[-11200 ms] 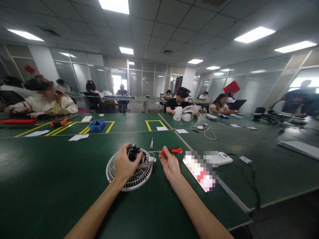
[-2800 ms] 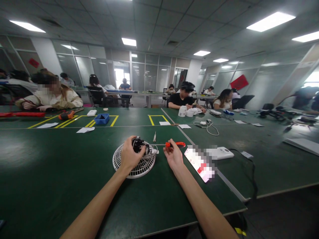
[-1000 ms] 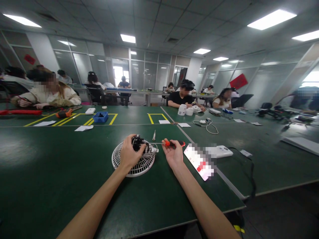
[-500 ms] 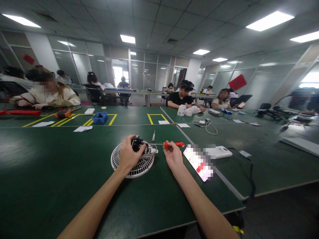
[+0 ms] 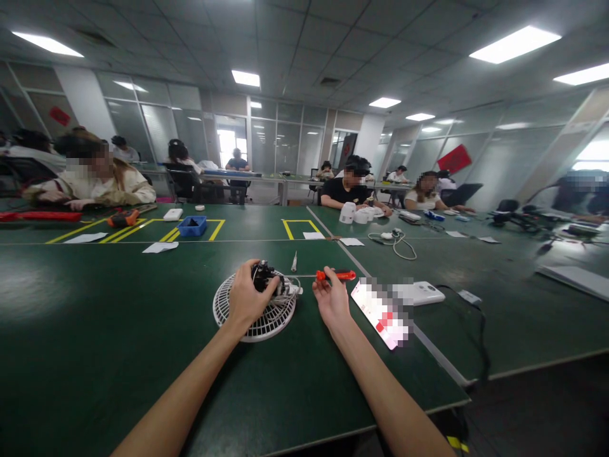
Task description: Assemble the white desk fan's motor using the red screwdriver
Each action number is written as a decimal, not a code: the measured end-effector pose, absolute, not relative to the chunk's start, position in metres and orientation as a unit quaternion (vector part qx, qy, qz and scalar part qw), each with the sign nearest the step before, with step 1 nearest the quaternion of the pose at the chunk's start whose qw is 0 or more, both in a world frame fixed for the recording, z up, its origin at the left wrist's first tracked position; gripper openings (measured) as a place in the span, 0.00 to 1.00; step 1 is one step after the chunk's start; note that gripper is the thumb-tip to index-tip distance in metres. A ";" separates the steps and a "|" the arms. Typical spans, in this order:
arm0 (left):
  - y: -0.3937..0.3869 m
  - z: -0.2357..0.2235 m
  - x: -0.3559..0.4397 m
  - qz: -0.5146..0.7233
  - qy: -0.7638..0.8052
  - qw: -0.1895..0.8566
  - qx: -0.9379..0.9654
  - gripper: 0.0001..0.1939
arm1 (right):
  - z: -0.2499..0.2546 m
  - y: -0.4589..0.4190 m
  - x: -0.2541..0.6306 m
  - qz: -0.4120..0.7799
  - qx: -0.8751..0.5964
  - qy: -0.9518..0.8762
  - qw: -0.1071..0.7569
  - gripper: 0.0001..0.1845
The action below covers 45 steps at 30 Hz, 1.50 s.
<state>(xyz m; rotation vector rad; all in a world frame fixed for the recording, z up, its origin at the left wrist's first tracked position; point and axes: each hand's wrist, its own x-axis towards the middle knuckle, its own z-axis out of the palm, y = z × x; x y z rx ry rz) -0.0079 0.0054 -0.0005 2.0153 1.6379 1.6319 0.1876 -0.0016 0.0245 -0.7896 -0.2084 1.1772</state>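
Observation:
My left hand [image 5: 248, 297] is wrapped round a black fan motor [image 5: 264, 277] with white wires, which rests on a round white fan grille [image 5: 259, 329]. The palm hides part of both. To the right, my right hand [image 5: 332, 297] holds a screwdriver [image 5: 339, 275] by its red and black handle, thumb on top and the other fingers curled beneath. Its thin shaft points left, towards the motor; whether the tip touches anything cannot be made out. Just beyond the grille lies a small pointed white piece [image 5: 294, 261] on the green table.
A lit phone [image 5: 378, 314] and a white device [image 5: 423, 292] with a dark strap lie to the right. Farther off are a blue bin [image 5: 192, 227], an orange-black tool [image 5: 123, 218], paper slips, white cups [image 5: 347, 213] and a coiled cable [image 5: 404, 246]. Co-workers sit around the tables.
My right hand's fingers have shifted on the screwdriver handle, showing more of it. My left hand keeps its hold on the motor. The whole view has shifted slightly.

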 end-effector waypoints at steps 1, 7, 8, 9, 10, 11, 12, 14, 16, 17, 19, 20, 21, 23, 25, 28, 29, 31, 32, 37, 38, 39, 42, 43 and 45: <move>0.005 0.000 -0.008 0.531 0.535 0.039 0.656 0.28 | 0.025 -0.002 0.188 0.535 -0.357 -0.097 0.759 0.17; 0.006 -0.001 -0.009 0.527 0.535 0.029 0.660 0.28 | 0.023 0.001 0.190 0.541 -0.342 -0.092 0.763 0.12; 0.006 -0.002 -0.009 0.525 0.535 0.026 0.661 0.28 | 0.022 0.001 0.190 0.544 -0.340 -0.092 0.762 0.11; 0.006 -0.002 -0.009 0.524 0.537 0.024 0.661 0.28 | 0.022 0.001 0.190 0.546 -0.337 -0.093 0.761 0.11; 0.006 -0.002 -0.009 0.522 0.537 0.022 0.662 0.28 | 0.021 0.001 0.190 0.548 -0.335 -0.094 0.761 0.11; 0.006 -0.002 -0.009 0.521 0.538 0.020 0.663 0.28 | 0.022 0.001 0.190 0.550 -0.332 -0.095 0.761 0.11; 0.006 -0.002 -0.009 0.520 0.537 0.018 0.664 0.28 | 0.022 0.001 0.189 0.550 -0.330 -0.095 0.761 0.12; 0.006 -0.002 -0.009 0.520 0.535 0.014 0.665 0.27 | 0.024 -0.001 0.189 0.552 -0.326 -0.092 0.762 0.12; 0.005 -0.001 -0.009 0.518 0.535 0.013 0.667 0.27 | 0.026 -0.002 0.189 0.556 -0.325 -0.086 0.761 0.13; 0.005 0.000 -0.009 0.516 0.536 0.014 0.668 0.27 | 0.027 -0.002 0.189 0.557 -0.324 -0.081 0.760 0.13; 0.004 0.000 -0.008 0.515 0.538 0.015 0.667 0.27 | 0.029 -0.002 0.188 0.560 -0.324 -0.070 0.759 0.14; 0.004 0.000 -0.008 0.517 0.538 0.014 0.666 0.27 | 0.029 -0.002 0.188 0.562 -0.322 -0.065 0.759 0.15; 0.004 0.000 -0.008 0.519 0.537 0.013 0.665 0.27 | 0.029 -0.002 0.188 0.564 -0.320 -0.061 0.758 0.16; 0.004 0.000 -0.007 0.525 0.533 0.008 0.663 0.26 | 0.029 -0.001 0.189 0.571 -0.312 -0.056 0.757 0.17; 0.005 0.000 -0.007 0.529 0.531 0.005 0.662 0.25 | 0.028 0.000 0.190 0.579 -0.300 -0.061 0.756 0.20; 0.005 -0.001 -0.007 0.527 0.532 0.004 0.663 0.25 | 0.025 0.002 0.193 0.589 -0.274 -0.081 0.756 0.24; 0.005 -0.001 -0.007 0.525 0.532 0.004 0.664 0.25 | 0.024 0.002 0.194 0.593 -0.266 -0.087 0.755 0.24; 0.005 0.000 -0.007 0.524 0.531 0.004 0.666 0.25 | 0.024 0.003 0.195 0.599 -0.254 -0.094 0.754 0.25; 0.005 0.000 -0.007 0.524 0.531 0.005 0.666 0.25 | 0.025 0.003 0.195 0.601 -0.251 -0.094 0.752 0.24; 0.004 0.001 -0.007 0.519 0.534 0.013 0.667 0.25 | 0.028 -0.001 0.191 0.623 -0.265 -0.082 0.731 0.18; 0.003 0.002 -0.007 0.519 0.535 0.016 0.667 0.26 | 0.028 -0.002 0.191 0.623 -0.274 -0.082 0.728 0.17; 0.003 0.002 -0.007 0.518 0.535 0.019 0.667 0.26 | 0.027 -0.002 0.191 0.620 -0.284 -0.085 0.727 0.16; 0.002 0.003 -0.007 0.516 0.535 0.024 0.668 0.26 | 0.024 -0.002 0.192 0.601 -0.312 -0.108 0.727 0.09; 0.002 0.003 -0.008 0.517 0.534 0.024 0.669 0.26 | 0.023 -0.001 0.192 0.597 -0.317 -0.118 0.727 0.06; 0.003 0.002 -0.008 0.518 0.534 0.025 0.668 0.27 | 0.022 0.001 0.192 0.589 -0.322 -0.130 0.729 0.05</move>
